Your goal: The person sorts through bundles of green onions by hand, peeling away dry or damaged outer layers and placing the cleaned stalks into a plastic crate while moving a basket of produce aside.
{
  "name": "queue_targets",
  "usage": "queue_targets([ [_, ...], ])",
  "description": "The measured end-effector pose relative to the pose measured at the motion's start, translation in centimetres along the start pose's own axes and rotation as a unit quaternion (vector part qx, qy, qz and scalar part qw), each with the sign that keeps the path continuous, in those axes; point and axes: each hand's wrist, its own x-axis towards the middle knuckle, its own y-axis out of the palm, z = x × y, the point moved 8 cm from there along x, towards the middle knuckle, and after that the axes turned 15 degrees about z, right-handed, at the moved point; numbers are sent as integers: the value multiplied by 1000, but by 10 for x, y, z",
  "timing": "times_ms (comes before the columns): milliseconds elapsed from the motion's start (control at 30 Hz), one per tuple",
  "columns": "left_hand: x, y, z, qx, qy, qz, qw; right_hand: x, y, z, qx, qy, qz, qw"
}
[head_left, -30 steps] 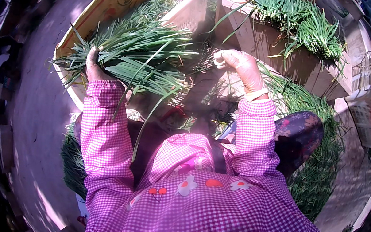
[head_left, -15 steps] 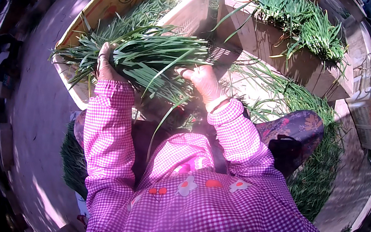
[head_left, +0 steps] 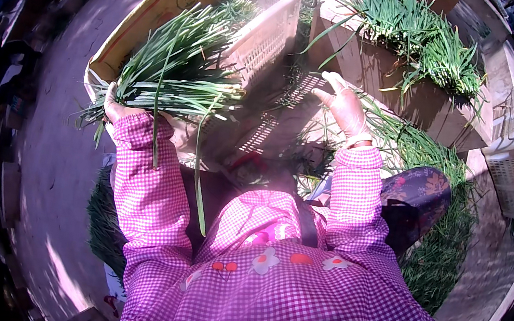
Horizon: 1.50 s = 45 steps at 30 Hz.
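Observation:
My left hand (head_left: 117, 108), in a thin glove, is closed round one end of a bunch of garlic chives (head_left: 177, 93). The long green leaves spread to the right over the near part of a pale plastic crate (head_left: 263, 46), and two loose blades dangle beside my left sleeve. Part of that hand is hidden by leaves. My right hand (head_left: 346, 112), also gloved, is empty and away from the bunch, with fingers apart. It is above loose chives (head_left: 399, 131) lying in front of a wooden box.
Yellow printed sheeting (head_left: 152, 21) lines the crate, which holds more chives. Trimmed-looking bundles (head_left: 418, 42) lie on the wooden box (head_left: 375, 69) at the far right. Chives (head_left: 433, 264) cover ground beside my right knee; another pile (head_left: 105, 224) is at left. A white crate (head_left: 511, 176) stands far right.
My right hand has let go of the chives and moved right, its fingers opening. The bunch, in my left hand, has shifted left and lower toward the crate's near side.

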Motion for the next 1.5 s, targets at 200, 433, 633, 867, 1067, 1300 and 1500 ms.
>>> queue_targets([
  [200,8,-8,20,21,-20,-15,999,3,69,110,385,-101,229,888],
  [433,-7,1,11,7,-18,-26,999,6,43,46,540,13,11,842],
  [633,4,5,13,-4,7,47,999,-3,19,86,447,-105,124,880],
  [867,-21,24,6,-14,21,39,999,-3,19,83,439,-25,51,897],
  [1067,-34,40,1,-32,40,63,997,-16,62,91,467,-42,345,813],
  [1300,-42,51,1,-15,57,105,993,-9,128,137,470,-86,259,839],
  [1500,-30,46,-16,-24,72,113,991,7,81,11,163,75,162,970],
])
